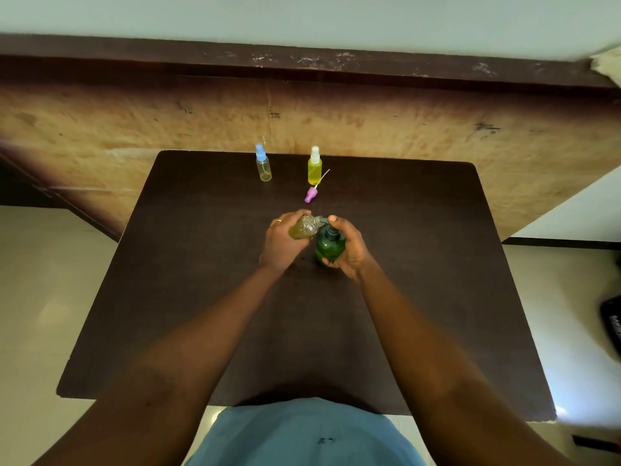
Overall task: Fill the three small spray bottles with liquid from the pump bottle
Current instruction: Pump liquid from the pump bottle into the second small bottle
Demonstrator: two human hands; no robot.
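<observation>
My left hand (pixel 280 242) holds a small clear spray bottle (pixel 304 227) without its cap, tilted with its mouth at the pump spout. The bottle holds some yellow-green liquid. My right hand (pixel 349 247) grips the green pump bottle (pixel 330 245), which stands on the dark table (pixel 201 297), with a finger on the pump head. At the table's far edge stand a blue-capped spray bottle (pixel 263 164) with a little liquid and a white-capped spray bottle (pixel 314 166) filled with yellow liquid. A loose pink spray cap (pixel 311 194) with its tube lies in front of the white-capped bottle.
A light wooden panel (pixel 403 129) rises right behind the table's far edge. Pale floor shows on both sides of the table. A black object (pixel 612 326) lies on the floor at the right.
</observation>
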